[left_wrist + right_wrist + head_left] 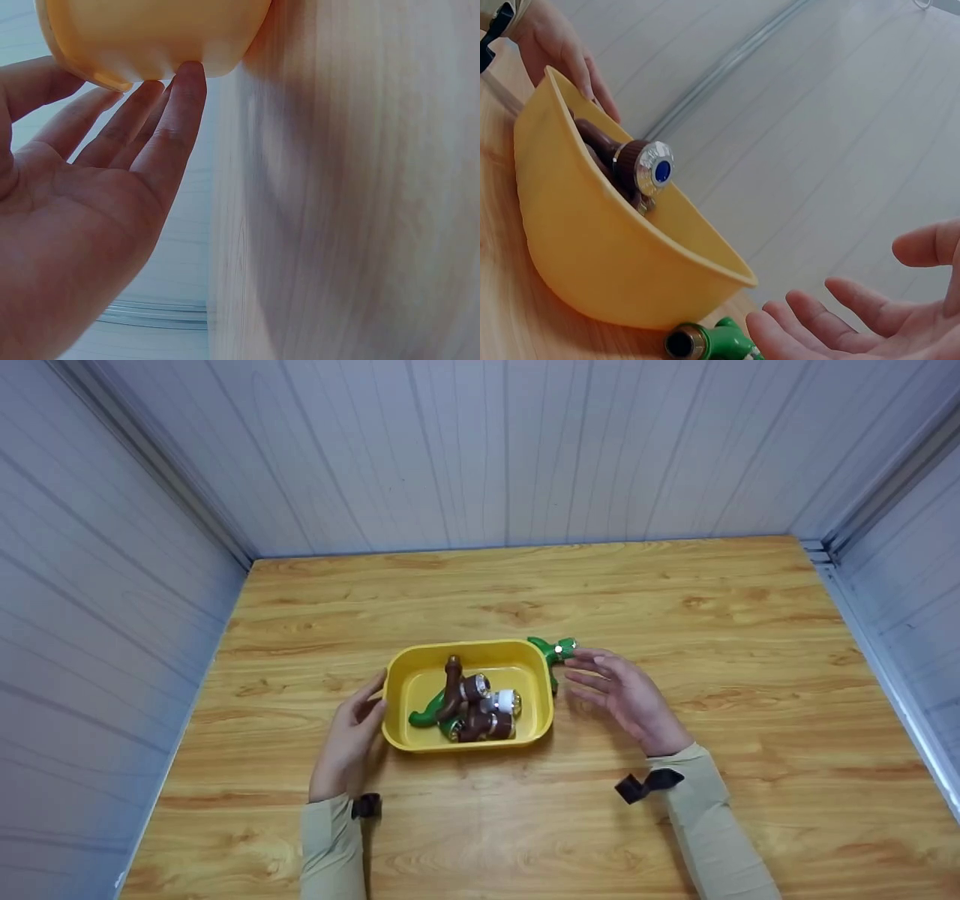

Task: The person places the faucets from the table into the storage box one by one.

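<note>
A yellow plastic basin [420,682] stands on the table, with several small taps inside. A brown tap [453,695] lies across the others. Below it are another brown tap [477,723], a white-knobbed tap [506,702] and a partly hidden green tap [427,715]. My left hand [352,739] touches the basin's left side, fingertips against its wall in the left wrist view. Just outside the right wall lies another green tap [559,650], its open pipe end showing in the right wrist view. My right hand [626,696] is beside that tap, fingers spread and holding nothing.
The wood-grain table [487,825] carries the basin near its middle. Pale panelled walls [510,457] rise behind it and at both sides. A black strap [649,785] with a loose end sits at the right sleeve cuff.
</note>
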{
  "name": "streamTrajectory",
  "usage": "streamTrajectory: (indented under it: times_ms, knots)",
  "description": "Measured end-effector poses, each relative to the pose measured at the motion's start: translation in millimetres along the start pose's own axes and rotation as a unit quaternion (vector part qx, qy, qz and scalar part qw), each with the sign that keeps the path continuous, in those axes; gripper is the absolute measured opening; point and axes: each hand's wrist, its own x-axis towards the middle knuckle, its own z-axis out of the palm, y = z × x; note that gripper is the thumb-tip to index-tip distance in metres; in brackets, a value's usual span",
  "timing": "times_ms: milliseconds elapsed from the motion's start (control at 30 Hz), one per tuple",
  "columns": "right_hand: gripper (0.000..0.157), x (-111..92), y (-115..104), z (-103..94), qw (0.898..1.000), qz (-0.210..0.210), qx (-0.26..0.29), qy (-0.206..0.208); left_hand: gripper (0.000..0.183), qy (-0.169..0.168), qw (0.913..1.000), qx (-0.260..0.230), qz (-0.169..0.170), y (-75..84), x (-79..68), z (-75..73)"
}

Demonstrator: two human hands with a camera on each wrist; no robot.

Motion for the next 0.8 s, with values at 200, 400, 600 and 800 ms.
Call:
streamTrajectory:
  times_ms: [200,400,600,800]
  knots:
    - [0.047,-0.1,0.6,-10.3,0.999,0.002,0.017,0.034,0.047,-0.004,0.9999,-0.012,0.01,-0.6,-0.9,-0.2]
    - [0.047,1.8,1.7,-18.7,0.999,0.002,0.017,0.05,0.048,-0.007,0.9993,-0.029,0.021,-1.3,-1.8,1.1]
    - [0.047,5.4,1.2,-23.7,0.998,0.007,0.0,0.06,0.048,-0.003,0.9995,-0.024,0.021,-1.9,-2.1,1.3]
    - [0.045,9.6,-0.1,-27.9,0.997,0.012,-0.026,0.07,0.048,-0.004,0.9991,-0.039,0.014,-0.3,-2.6,1.7]
